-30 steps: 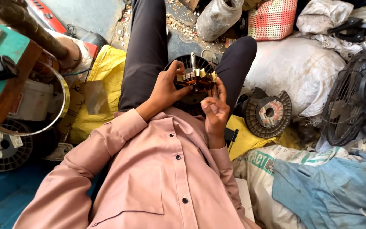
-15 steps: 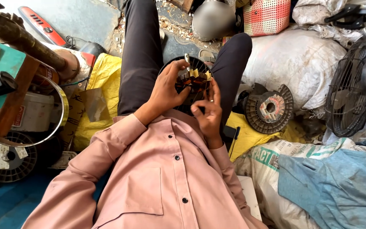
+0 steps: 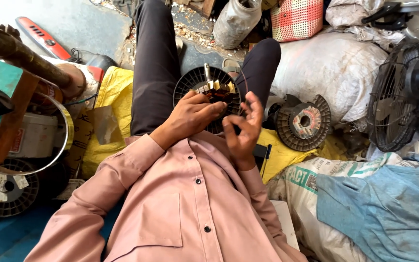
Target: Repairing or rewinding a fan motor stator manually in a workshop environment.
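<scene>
Hands (image 3: pixel 219 121) crowd motor core (image 3: pixel 217 90) between knees.

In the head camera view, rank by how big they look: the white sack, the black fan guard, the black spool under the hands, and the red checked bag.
1. White sack, largest.
2. Black fan guard.
3. Black spool and red checked bag: too close to rank, since the hands hide part of the spool and the frame edge cuts off the bag.

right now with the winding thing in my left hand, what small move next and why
Probably bring the right hand back onto the thin wire. The left hand grips the small wound core over the black ribbed spool, while the right hand's fingers are spread open beside it, and the wire arcs loose toward them.
</scene>
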